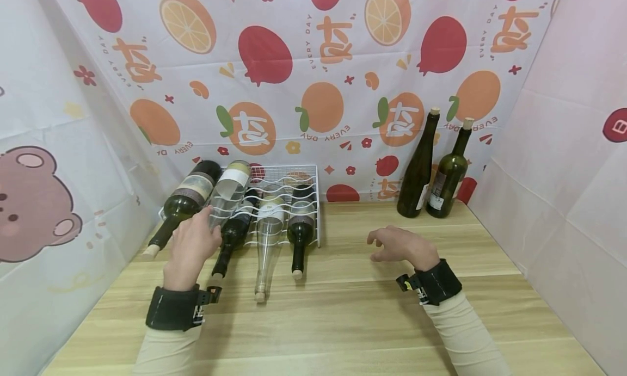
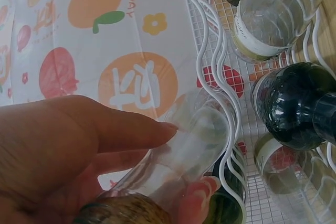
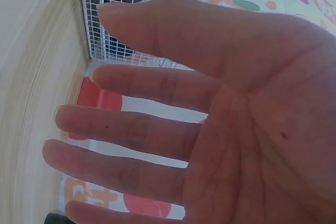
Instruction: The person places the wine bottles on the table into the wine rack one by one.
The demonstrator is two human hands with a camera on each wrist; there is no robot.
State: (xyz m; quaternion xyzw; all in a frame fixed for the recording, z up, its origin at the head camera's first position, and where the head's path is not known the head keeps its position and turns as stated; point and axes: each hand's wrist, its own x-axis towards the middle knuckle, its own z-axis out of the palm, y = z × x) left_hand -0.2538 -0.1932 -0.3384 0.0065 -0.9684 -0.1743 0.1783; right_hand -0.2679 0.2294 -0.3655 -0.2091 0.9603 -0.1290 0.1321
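My left hand (image 1: 193,245) grips a clear glass bottle (image 1: 234,184) with a pale label, its base tilted up on the white wire rack (image 1: 318,207). In the left wrist view the thumb and fingers (image 2: 131,129) go round its glass, and a cork shows close to the camera. Beside it on the left lies a dark corked wine bottle (image 1: 188,197). More bottles lie in the rack: a dark one (image 1: 237,228), a clear one (image 1: 269,229) and a dark green one (image 1: 301,226). My right hand (image 1: 404,245) hovers above the table with fingers spread, holding nothing.
Two dark green corked bottles, a taller one (image 1: 415,174) and a shorter one (image 1: 448,177), stand upright at the back right of the wooden table (image 1: 343,321). A fruit-print cloth (image 1: 294,49) hangs behind, with more cloth at both sides.
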